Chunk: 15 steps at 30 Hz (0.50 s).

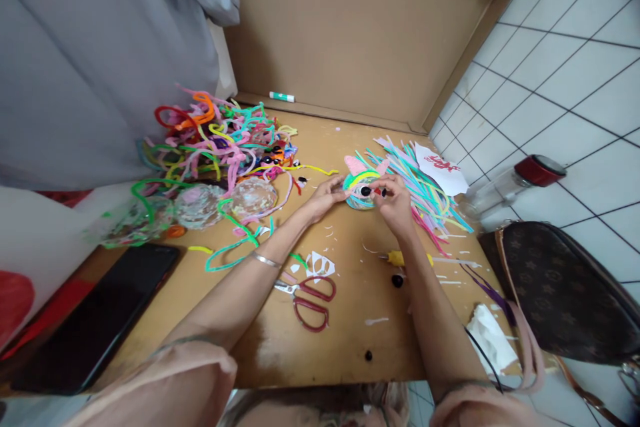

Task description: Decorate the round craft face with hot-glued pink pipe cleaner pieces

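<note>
A small round craft face [361, 188] lies on the cardboard sheet [350, 307], with a teal and yellow rim, pink ears and a black eye bead. My left hand [326, 197] rests its fingertips against the left edge of the face. My right hand [396, 201] pinches something small at the face's right side; it looks like a black or red bead, too small to tell. Behind the face lie several cut pastel strips [425, 190].
A tangled pile of pipe cleaners [225, 140] sits at the left, with clear plastic pieces [225, 201] in front. Red-handled scissors [307, 297], a dark phone [95, 320], a yellow tube [397, 258], a red-lidded jar [515, 181] and a brown bag [565, 293] lie around.
</note>
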Motion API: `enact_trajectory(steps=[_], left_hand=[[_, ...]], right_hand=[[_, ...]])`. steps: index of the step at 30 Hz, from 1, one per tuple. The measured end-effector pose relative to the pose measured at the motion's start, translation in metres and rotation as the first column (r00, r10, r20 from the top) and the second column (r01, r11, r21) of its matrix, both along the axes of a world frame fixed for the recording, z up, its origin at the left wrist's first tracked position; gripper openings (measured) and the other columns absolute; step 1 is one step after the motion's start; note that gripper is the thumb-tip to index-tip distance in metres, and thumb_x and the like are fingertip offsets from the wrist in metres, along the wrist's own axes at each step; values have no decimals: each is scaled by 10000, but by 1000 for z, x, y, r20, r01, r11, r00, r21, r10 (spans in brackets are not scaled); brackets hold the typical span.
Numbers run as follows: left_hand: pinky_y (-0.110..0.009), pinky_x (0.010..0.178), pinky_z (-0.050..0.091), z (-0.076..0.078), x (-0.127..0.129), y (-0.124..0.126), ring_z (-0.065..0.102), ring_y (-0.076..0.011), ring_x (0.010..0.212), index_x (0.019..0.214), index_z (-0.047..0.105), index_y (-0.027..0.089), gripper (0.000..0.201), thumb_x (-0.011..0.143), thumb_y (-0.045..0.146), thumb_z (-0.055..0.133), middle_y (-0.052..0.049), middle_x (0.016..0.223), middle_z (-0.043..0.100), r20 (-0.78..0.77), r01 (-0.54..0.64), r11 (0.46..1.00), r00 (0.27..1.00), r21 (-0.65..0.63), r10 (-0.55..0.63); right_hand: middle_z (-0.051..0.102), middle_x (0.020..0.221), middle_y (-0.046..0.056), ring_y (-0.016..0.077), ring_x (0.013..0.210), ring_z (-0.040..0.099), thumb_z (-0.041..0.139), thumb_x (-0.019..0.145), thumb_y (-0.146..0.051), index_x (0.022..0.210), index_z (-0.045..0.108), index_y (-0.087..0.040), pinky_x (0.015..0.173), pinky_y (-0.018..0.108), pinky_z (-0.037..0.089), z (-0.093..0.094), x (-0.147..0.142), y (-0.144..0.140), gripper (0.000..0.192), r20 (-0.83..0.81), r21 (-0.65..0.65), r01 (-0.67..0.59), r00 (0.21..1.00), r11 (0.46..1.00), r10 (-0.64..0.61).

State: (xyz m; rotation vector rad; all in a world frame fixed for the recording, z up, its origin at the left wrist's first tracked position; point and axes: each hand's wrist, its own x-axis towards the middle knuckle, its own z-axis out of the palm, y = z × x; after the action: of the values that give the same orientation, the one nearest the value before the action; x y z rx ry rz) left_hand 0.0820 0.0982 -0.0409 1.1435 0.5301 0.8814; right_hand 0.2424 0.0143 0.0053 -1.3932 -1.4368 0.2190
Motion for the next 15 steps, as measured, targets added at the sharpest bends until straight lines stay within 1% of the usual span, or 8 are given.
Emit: enact_trajectory(steps=[3,6,10,15], left_hand=[[-431,1068,391,0,2,-1,552,-310,1201,1212,643,139,676,599,345,838,-139,1280,631,41,15,999,999,35,-16],[-424,1050,402,0,3,-2,569,-302,1174,1189,657,144,636,615,355,833,-134,1252,646,50,12,1000,999,17,-13],[-426,1036,410,0,2,-2,584,-299,1149,1207,654,143,660,609,356,836,-135,1236,652,57,24,1000,998,18,-25],[-423,1064,390,0,1,-2,571,-296,1180,1229,649,154,676,609,349,836,-126,1245,653,64,29,999,997,36,-32]], right_hand=[[584,946,48,206,938,562,642,703,-176,806,718,-223,765,340,474,0,3,0,136,-18,-11,-15,1000,1000,15],[588,964,49,205,947,560,632,731,-189,843,729,-230,779,346,473,0,5,0,154,-14,-20,-40,999,999,40],[581,928,47,211,950,555,624,751,-207,819,728,-225,782,351,469,-1,4,1,126,-30,4,-34,999,999,34],[564,907,45,211,925,557,633,738,-202,790,725,-219,778,356,470,-3,3,4,108,-48,14,-17,999,1000,17]])
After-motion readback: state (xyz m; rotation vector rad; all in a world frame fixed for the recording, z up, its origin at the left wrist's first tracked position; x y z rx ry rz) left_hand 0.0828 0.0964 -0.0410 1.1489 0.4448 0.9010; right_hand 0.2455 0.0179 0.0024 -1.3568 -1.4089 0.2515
